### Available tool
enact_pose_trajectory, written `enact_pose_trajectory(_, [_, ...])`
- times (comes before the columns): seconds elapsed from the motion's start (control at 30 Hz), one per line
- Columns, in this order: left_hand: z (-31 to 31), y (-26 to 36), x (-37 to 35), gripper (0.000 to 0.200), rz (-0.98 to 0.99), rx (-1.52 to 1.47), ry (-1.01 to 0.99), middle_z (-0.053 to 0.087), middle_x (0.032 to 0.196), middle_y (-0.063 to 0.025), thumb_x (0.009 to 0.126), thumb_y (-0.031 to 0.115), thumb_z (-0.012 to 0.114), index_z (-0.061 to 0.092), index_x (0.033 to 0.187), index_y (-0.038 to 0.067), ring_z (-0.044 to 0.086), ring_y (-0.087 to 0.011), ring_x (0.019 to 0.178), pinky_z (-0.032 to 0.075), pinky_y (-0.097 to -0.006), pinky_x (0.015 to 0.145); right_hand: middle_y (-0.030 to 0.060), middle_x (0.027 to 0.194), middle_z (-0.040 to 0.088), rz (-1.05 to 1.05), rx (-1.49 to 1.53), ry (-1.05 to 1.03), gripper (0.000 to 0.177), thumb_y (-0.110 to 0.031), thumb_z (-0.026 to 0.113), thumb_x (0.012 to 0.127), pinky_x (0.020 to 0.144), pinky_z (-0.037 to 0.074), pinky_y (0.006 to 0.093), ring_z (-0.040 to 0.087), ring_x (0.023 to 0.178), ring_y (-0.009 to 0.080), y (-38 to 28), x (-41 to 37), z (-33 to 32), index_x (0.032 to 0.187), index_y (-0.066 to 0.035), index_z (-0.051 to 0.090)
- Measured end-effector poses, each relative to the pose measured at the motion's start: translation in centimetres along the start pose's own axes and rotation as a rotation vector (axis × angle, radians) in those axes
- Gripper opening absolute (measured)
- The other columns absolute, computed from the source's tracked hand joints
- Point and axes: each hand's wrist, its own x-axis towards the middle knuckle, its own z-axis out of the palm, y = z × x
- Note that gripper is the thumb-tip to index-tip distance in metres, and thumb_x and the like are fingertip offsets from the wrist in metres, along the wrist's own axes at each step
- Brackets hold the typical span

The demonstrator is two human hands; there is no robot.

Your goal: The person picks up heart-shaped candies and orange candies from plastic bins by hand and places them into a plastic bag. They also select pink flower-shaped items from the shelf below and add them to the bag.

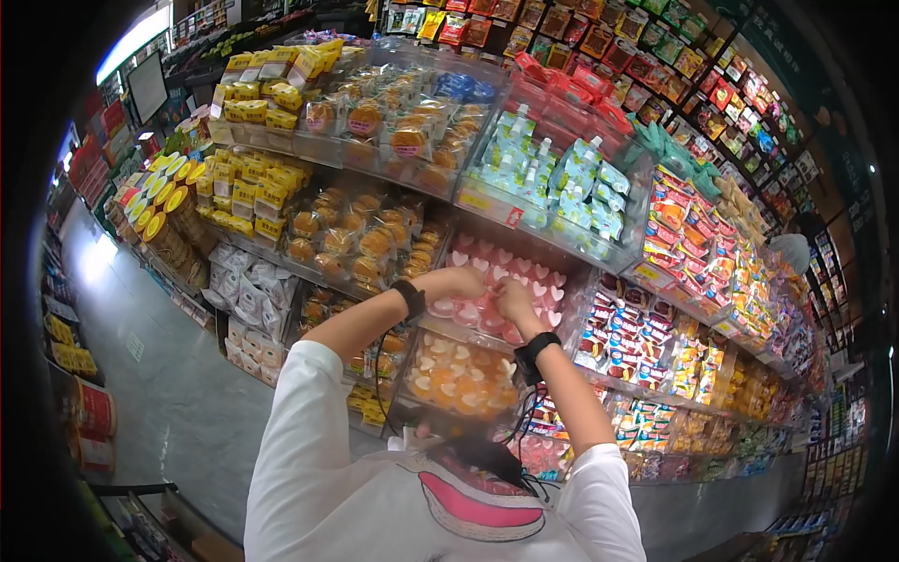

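Head view: hands (465, 281) among pink jellies (541, 277)

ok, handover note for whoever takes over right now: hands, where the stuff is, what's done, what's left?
Left hand: curled at the near edge of the pink heart packs; cannot tell if it holds one.
Right hand: curled over the same packs; contents hidden.
Things: the pink packs lie loose in one layer, with the orange heart packs directly below.
Done: both hands are in among the pink packs.
Left: no pack is seen lifted clear; the orange ones are untouched.
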Motion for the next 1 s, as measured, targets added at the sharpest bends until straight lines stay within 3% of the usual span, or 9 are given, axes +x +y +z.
enact_pose_trajectory(0.17, [1.6, -0.3, 0.9, 0.024, 0.065, 0.052, -0.032, 0.063, 0.070, -0.0163, 0.078, 0.017, 0.051, 0.062, 0.084, -0.004, 0.061, -0.0238, 0.058, 0.045, -0.0363, 0.050, 0.0190, 0.088, 0.062, -0.050, 0.149, 0.090, 0.026, -0.014, 0.072, 0.069, 0.068, 0.047, 0.0376, 0.060, 0.082, 0.0328, -1.4, -1.6, -0.4, 0.087, -0.001, 0.058])
enact_pose_trajectory(0.27, [1.9, 0.4, 0.8, 0.026, 0.002, 0.049, -0.003, 0.063, 0.070, -0.0171, 0.077, 0.019, 0.053, 0.062, 0.084, -0.005, 0.061, -0.0240, 0.058, 0.045, -0.0358, 0.049, 0.0237, 0.088, 0.059, -0.014, 0.063, 0.063, 0.016, -0.008, 0.049, 0.080, 0.069, 0.045, 0.0419, 0.059, 0.082, 0.0334, -2.7, -2.6, -1.1, 0.090, 0.002, 0.056])
enact_pose_trajectory(0.47, [2.7, -1.1, 1.9, 0.027, 0.045, -0.040, 0.048, 0.064, 0.074, -0.0188, 0.077, 0.020, 0.053, 0.061, 0.084, -0.005, 0.061, -0.0260, 0.060, 0.046, -0.0365, 0.052, 0.0248, 0.091, 0.059, -0.121, -0.132, 0.185, 0.017, -0.009, 0.050, 0.079, 0.071, 0.045, 0.0431, 0.057, 0.088, 0.0385, -2.9, -3.5, -1.3, 0.089, 0.002, 0.056])
enact_pose_trajectory(0.57, [2.1, -0.2, 0.1, 0.029, 0.043, -0.030, 0.032, 0.065, 0.084, -0.0197, 0.079, 0.021, 0.053, 0.060, 0.090, -0.004, 0.062, -0.0266, 0.068, 0.047, -0.0368, 0.056, 0.0239, 0.090, 0.060, -0.009, -0.136, 0.149, 0.018, -0.011, 0.053, 0.077, 0.071, 0.045, 0.0430, 0.058, 0.087, 0.0387, -4.7, -4.7, -2.8, 0.088, 0.002, 0.056])
enact_pose_trajectory(0.67, [0.2, 2.7, -4.1, 0.035, 0.045, -0.053, 0.101, 0.064, 0.092, -0.0165, 0.084, 0.021, 0.050, 0.057, 0.110, 0.000, 0.062, -0.0261, 0.077, 0.048, -0.0363, 0.069, 0.0213, 0.090, 0.062, -0.008, -0.079, 0.016, 0.027, -0.024, 0.065, 0.075, 0.070, 0.047, 0.0393, 0.060, 0.086, 0.0349, -4.0, -4.6, -4.6, 0.088, 0.000, 0.061])
enact_pose_trajectory(0.77, [-0.5, 3.6, -6.8, 0.037, 0.144, -0.129, 0.145, 0.064, 0.098, -0.0148, 0.086, 0.021, 0.051, 0.053, 0.117, 0.001, 0.061, -0.0231, 0.087, 0.047, -0.0329, 0.077, 0.0197, 0.085, 0.063, -0.157, 0.102, 0.027, 0.031, -0.028, 0.065, 0.076, 0.068, 0.047, 0.0372, 0.062, 0.081, 0.0310, -6.3, -9.4, -10.7, 0.089, 0.000, 0.061])
enact_pose_trajectory(0.8, [-1.0, 5.3, -8.7, 0.037, 0.138, -0.151, 0.125, 0.061, 0.105, -0.0132, 0.088, 0.025, 0.051, 0.054, 0.117, 0.001, 0.058, -0.0207, 0.096, 0.044, -0.0306, 0.084, 0.0155, 0.083, 0.063, -0.178, 0.215, -0.030, 0.034, -0.030, 0.066, 0.077, 0.067, 0.047, 0.0324, 0.061, 0.077, 0.0235, -5.5, -10.6, -11.9, 0.092, 0.001, 0.060])
enact_pose_trajectory(0.9, [-0.8, 8.4, -13.1, 0.038, 0.222, -0.213, 0.010, 0.058, 0.112, -0.0122, 0.089, 0.025, 0.051, 0.052, 0.119, 0.002, 0.055, -0.0203, 0.101, 0.042, -0.0307, 0.088, 0.0093, 0.087, 0.063, -0.227, 0.308, -0.034, 0.029, -0.025, 0.063, 0.082, 0.067, 0.046, 0.0278, 0.059, 0.076, 0.0149, -2.8, -16.1, -15.1, 0.096, 0.000, 0.059])
enact_pose_trajectory(1.0, [2.0, 10.3, -16.0, 0.039, 0.229, -0.322, -0.215, 0.056, 0.116, -0.0112, 0.091, 0.027, 0.049, 0.050, 0.121, 0.002, 0.052, -0.0194, 0.106, 0.040, -0.0307, 0.091, 0.0017, 0.093, 0.060, -0.202, 0.549, -0.208, 0.021, -0.017, 0.060, 0.086, 0.069, 0.045, 0.0233, 0.055, 0.081, 0.0078, 0.9, -22.9, -18.2, 0.101, -0.001, 0.058])
